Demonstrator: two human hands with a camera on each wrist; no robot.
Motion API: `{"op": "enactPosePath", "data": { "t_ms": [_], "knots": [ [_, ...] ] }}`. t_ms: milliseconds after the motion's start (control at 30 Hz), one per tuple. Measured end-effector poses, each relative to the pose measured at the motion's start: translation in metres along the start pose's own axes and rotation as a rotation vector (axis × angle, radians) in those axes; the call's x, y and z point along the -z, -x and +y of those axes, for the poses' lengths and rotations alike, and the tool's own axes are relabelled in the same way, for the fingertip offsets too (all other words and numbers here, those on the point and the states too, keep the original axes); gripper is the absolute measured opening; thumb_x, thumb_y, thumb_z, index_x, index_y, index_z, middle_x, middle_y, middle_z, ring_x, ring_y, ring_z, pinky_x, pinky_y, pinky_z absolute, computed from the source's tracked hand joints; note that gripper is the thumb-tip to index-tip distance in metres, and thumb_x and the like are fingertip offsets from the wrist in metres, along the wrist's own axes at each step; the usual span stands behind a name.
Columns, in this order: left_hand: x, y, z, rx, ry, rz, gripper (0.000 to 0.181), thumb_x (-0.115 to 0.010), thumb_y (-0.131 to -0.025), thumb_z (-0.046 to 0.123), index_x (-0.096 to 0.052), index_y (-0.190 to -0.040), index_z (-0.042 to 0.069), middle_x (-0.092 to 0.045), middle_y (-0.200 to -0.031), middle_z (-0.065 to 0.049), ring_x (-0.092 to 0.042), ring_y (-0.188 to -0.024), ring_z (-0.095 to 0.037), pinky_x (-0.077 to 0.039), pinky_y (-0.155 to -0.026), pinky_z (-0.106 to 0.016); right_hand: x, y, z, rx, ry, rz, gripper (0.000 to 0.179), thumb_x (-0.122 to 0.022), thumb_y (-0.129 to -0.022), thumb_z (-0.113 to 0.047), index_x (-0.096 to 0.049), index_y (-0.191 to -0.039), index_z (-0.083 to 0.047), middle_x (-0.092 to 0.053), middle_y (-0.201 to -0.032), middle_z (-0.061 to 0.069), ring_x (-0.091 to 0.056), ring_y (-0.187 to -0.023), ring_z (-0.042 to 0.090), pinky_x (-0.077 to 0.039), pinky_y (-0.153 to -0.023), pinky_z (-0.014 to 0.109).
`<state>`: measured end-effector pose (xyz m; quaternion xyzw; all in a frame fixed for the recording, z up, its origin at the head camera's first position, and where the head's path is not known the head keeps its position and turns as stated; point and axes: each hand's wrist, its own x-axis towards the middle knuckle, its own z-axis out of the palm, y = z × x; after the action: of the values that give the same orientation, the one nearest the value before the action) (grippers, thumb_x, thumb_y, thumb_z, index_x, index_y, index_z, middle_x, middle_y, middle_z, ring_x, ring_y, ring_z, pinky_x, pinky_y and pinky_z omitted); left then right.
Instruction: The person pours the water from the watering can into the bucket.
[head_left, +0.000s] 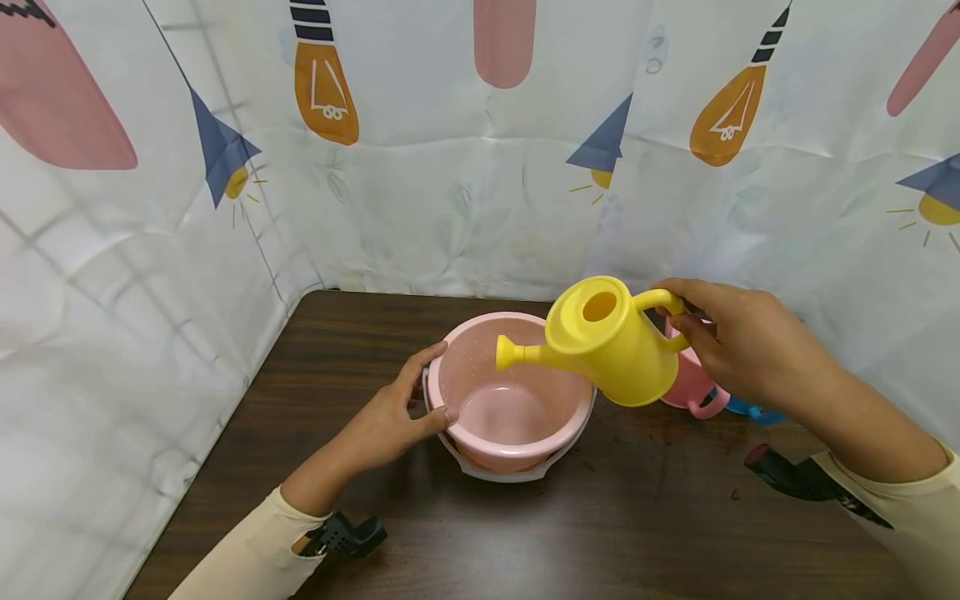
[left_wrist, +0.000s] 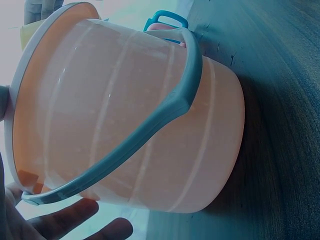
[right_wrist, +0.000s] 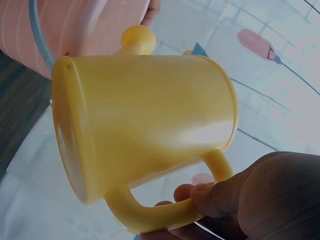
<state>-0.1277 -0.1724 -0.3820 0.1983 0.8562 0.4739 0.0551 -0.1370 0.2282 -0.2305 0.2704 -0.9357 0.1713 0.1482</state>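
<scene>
A pink bucket point(head_left: 517, 437) with a grey handle point(left_wrist: 145, 135) stands upright on the dark table. My left hand point(head_left: 390, 421) holds its rim on the left side, thumb over the edge. In the left wrist view, other fingers point(left_wrist: 67, 217) stretch along the bucket's outside. My right hand point(head_left: 750, 333) grips the handle of a yellow watering can point(head_left: 618, 354), raised above the table. The can tilts left, and its spout point(head_left: 513, 353) hangs over the bucket's opening. Fine droplets show against the bucket's inner wall.
Behind the watering can, a pink cup-like vessel point(head_left: 690, 387) with a handle and a blue item point(head_left: 761, 412) stand on the table point(head_left: 645, 517), partly hidden by the can and right hand. A white printed curtain point(head_left: 450, 208) borders the table's back and left.
</scene>
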Motion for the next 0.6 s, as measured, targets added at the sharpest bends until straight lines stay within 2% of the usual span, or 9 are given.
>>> {"op": "enactPosePath", "data": {
  "t_ms": [600],
  "knots": [
    [0.0000,-0.0001,0.0002,0.004,0.004,-0.007,0.083,-0.070,-0.095,0.043,-0.020,-0.161,0.037,-0.057,-0.139,-0.016,-0.059,-0.123,-0.027,-0.046,-0.101,-0.054,0.0004,0.0006,-0.0001,-0.007,-0.007,-0.008,0.033,-0.067,-0.098,-0.002,-0.066,-0.130,-0.011,-0.072,-0.107,0.004,-0.070,-0.090,0.025,-0.058,-0.075,0.052]
  ]
}}
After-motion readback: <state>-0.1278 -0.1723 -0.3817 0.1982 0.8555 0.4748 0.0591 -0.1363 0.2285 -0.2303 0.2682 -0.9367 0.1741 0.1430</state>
